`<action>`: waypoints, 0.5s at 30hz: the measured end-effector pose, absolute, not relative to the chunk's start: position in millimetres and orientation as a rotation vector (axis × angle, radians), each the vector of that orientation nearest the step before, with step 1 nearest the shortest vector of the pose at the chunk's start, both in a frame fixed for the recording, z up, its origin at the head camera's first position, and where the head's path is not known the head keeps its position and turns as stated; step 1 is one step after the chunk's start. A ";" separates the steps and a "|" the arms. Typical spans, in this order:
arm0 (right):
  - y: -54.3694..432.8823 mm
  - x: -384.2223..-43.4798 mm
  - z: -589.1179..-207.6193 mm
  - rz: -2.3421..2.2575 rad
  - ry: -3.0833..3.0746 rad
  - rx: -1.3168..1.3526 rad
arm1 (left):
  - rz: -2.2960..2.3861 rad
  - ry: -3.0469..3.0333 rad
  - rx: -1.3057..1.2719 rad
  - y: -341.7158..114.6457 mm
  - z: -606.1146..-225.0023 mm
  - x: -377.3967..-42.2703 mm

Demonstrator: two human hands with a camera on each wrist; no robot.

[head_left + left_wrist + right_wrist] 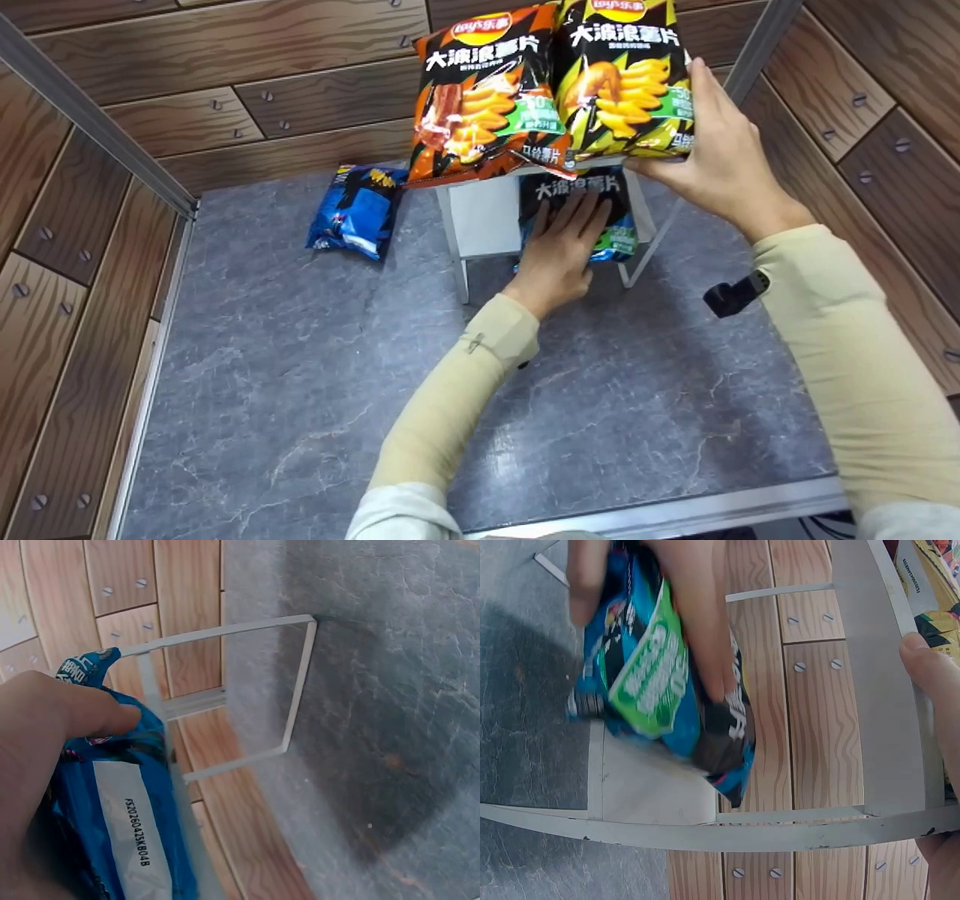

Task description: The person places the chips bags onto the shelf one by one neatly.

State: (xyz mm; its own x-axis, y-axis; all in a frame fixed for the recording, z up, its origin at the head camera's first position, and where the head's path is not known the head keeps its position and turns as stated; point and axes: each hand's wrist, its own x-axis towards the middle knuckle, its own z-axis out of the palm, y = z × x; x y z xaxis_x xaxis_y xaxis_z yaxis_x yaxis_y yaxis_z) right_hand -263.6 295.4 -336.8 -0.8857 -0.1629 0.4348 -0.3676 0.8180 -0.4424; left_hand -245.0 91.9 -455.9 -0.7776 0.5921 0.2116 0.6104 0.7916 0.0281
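Observation:
My left hand [566, 251] grips a blue-and-black bag of chips [656, 682] at the rack's lower shelf [484, 221], fingers spread over its front. A finger curls over the bag's blue edge in the left wrist view, beside a white printed strip [127, 832]. At the upper right corner of the white rack [885, 682], my right hand [724, 146] holds on, its thumb at the shelf edge and its fingers along the side. Close against these fingers stands a yellow bag of chips [622, 90] on the top shelf. An orange bag of chips [487, 97] leans beside it.
Another blue bag of chips [356, 210] lies on the grey marbled surface [300, 360] left of the rack. Wood-patterned walls [247, 45] close in the back and both sides. A metal rail [675, 506] runs along the near edge.

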 end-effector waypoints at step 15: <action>296.0 -264.5 -336.9 0.699 -2.626 0.407 | 0.228 -2.808 -0.830 126.8 -466.0 -265.4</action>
